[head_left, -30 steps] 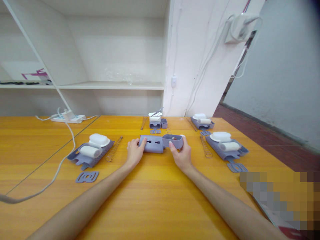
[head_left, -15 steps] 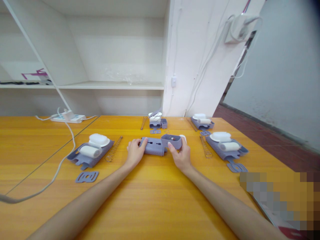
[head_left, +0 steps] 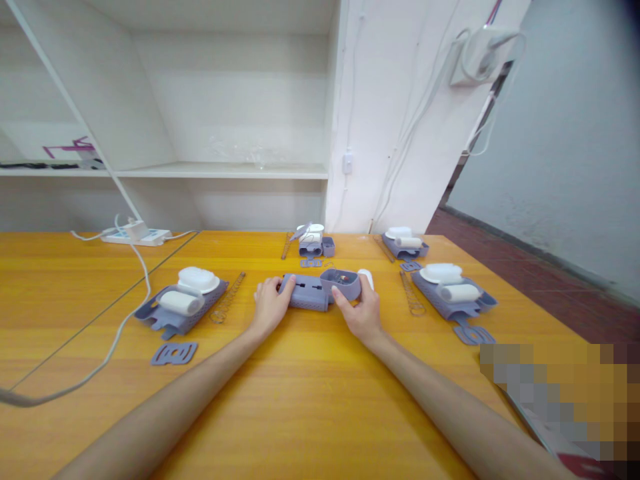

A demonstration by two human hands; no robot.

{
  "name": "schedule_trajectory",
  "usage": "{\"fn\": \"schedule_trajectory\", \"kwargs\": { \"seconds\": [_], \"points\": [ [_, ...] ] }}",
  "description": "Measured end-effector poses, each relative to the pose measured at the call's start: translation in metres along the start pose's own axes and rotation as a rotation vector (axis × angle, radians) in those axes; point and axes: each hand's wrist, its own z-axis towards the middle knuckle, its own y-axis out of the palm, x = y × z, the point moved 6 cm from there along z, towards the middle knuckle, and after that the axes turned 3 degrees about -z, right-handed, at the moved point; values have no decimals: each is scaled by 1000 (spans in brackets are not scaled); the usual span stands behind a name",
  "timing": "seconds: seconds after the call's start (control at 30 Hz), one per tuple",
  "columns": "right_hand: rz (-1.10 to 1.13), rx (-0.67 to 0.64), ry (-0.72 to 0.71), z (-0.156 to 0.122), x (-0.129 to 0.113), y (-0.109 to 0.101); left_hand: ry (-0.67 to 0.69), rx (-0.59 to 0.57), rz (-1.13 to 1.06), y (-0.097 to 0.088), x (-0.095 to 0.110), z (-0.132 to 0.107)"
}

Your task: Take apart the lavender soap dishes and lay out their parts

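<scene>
My left hand (head_left: 270,303) is closed on the left end of a grey-purple slotted plastic housing (head_left: 305,295), which lies on the table. In my right hand (head_left: 363,308) is a small grey-purple oval cup (head_left: 345,288), its open top tilted towards me. Small dark and reddish bits, too small to name, show inside the cup. It overlaps the housing's right end in view; whether they touch I cannot tell. A white part (head_left: 367,277) shows behind my right fingers, mostly hidden.
Similar grey trays with white parts stand at left (head_left: 183,313), right (head_left: 453,293), back right (head_left: 404,245) and back centre (head_left: 311,247). Wire springs (head_left: 229,298) and flat slotted plates (head_left: 174,353) lie near them. A white cable (head_left: 120,327) crosses the table from a power strip (head_left: 137,235).
The cup in my right hand has shifted slightly left and tipped more towards me, showing more of its inside. My left hand and the housing have barely moved.
</scene>
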Motion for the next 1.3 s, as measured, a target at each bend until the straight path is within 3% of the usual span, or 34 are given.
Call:
{"fn": "schedule_trajectory", "kwargs": {
  "seconds": [1.3],
  "points": [
    [-25, -23, -66, -1, -5, 1, 8, 0, 17, 2, -2, 0]
  ]
}}
